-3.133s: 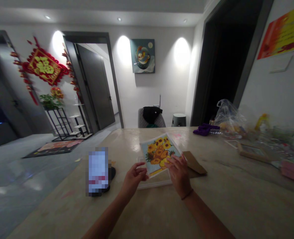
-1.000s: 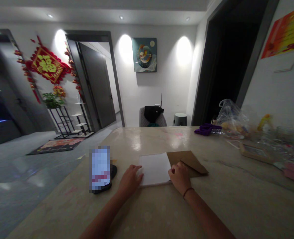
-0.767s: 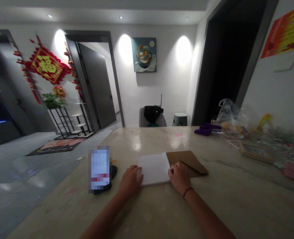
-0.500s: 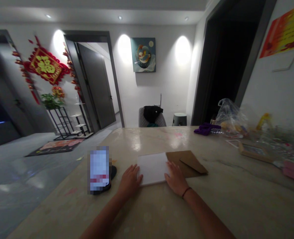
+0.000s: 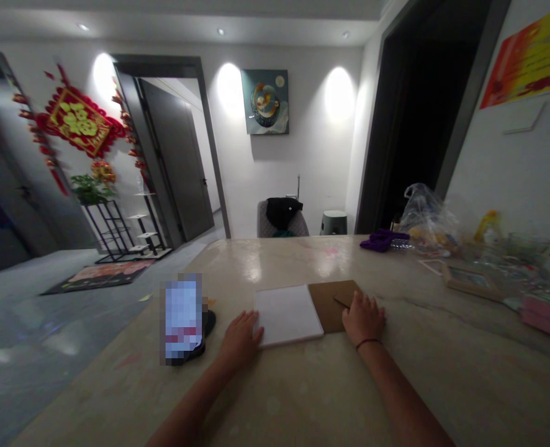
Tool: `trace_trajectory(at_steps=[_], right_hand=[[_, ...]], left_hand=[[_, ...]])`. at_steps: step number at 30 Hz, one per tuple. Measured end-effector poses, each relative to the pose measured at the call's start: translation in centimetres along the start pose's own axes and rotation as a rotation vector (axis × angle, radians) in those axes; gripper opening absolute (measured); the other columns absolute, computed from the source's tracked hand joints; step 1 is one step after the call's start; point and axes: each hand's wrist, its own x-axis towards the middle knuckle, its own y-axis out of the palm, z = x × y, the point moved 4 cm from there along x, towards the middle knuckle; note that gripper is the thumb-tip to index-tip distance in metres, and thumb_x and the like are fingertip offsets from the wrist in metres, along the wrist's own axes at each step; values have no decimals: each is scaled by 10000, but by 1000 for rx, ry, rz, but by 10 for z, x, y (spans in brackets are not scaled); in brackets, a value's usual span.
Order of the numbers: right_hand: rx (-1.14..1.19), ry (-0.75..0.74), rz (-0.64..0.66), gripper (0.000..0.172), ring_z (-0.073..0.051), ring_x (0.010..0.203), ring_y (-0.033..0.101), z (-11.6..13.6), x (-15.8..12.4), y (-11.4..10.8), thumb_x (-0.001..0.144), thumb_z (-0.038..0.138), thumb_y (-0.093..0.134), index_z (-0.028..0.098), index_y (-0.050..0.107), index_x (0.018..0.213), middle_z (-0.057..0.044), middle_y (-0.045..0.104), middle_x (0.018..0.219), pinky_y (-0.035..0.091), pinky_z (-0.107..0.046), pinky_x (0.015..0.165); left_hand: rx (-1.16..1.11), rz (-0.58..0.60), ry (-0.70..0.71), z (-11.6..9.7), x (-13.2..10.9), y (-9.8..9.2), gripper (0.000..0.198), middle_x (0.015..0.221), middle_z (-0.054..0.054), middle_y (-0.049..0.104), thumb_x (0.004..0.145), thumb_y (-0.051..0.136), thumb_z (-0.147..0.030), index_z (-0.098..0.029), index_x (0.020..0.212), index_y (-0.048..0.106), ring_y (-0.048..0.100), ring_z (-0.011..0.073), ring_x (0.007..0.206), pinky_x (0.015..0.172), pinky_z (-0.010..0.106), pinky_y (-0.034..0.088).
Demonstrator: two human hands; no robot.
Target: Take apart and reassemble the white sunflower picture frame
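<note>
A white rectangular board (image 5: pixel 288 313) lies face down on the marble table (image 5: pixel 303 397). My left hand (image 5: pixel 239 338) rests flat on the table, its fingers stretched out against the board's left edge. To the right of the board lies a brown cardboard backing (image 5: pixel 328 301). My right hand (image 5: pixel 363 318) lies on that cardboard with fingers spread, covering its right part. Neither hand grips anything.
A phone on a dark stand (image 5: pixel 184 320) is left of my left hand. Along the table's right side sit a plastic bag (image 5: pixel 426 217), a purple cloth (image 5: pixel 383 239), a wooden frame (image 5: pixel 470 282) and pink items (image 5: pixel 547 313). A chair (image 5: pixel 282 218) stands beyond the far end.
The sunflower picture seen earlier now lies face down as the white board. My right hand has moved from the board's right edge onto the brown cardboard. My left hand has stayed.
</note>
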Motion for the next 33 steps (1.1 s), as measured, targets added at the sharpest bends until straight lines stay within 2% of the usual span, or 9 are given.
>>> trace_trajectory(at_steps=[2,5,8,12,16,21,28,33], right_hand=[[-9,49,35,441,-310,1100,444,-12,4,2,766,210,461,95,466,1192,-195,547,1135,303,-471,870],[30,46,99,383,-268,994,516,-20,8,3,787,204,450,139,496,1161,-155,583,1082,372,-394,778],[62,63,76,345,-261,950,529,-23,11,0,792,243,466,164,542,1119,-144,590,1036,384,-348,725],[187,121,19,315,-235,896,543,-19,13,-9,825,314,425,224,587,1079,-123,581,994,384,-311,688],[342,-28,-4,317,-186,864,550,5,5,-20,830,356,420,243,603,1063,-87,589,946,388,-268,718],[358,-248,55,230,-167,856,555,39,-16,-25,776,361,516,235,658,908,-50,606,887,396,-257,751],[369,-346,69,197,-180,860,545,56,-29,-23,747,326,566,234,662,892,-54,597,887,404,-284,770],[393,-393,84,193,-185,851,537,67,-36,-23,733,316,589,235,666,890,-59,592,886,404,-291,770]], left_hand=[[22,3,13,0,1,0,444,1293,116,467,815,341,-267,-120,1211,477,353,226,1239,1025,351,246],[66,27,36,0,1,0,451,1308,119,449,827,283,-190,-91,1232,454,353,211,1240,1031,332,239],[83,37,28,1,0,1,456,1308,124,446,829,267,-174,-78,1238,444,351,207,1241,1032,325,238],[31,-25,8,3,0,0,456,1293,117,467,830,295,-210,-104,1256,417,376,206,1225,1015,332,265],[-31,-62,-1,3,3,-1,466,1284,122,476,839,304,-230,-110,1285,365,451,191,1166,977,317,318],[-51,-42,-15,3,4,-1,421,1319,92,441,857,288,-255,-137,1236,430,453,172,1167,975,292,328],[-104,-96,85,-1,3,-2,407,1263,92,504,860,304,-293,-181,1226,441,492,200,1126,944,327,359],[-208,-16,-10,-9,-1,-6,504,1142,92,600,857,303,-379,-127,1292,343,517,198,1089,923,321,367]])
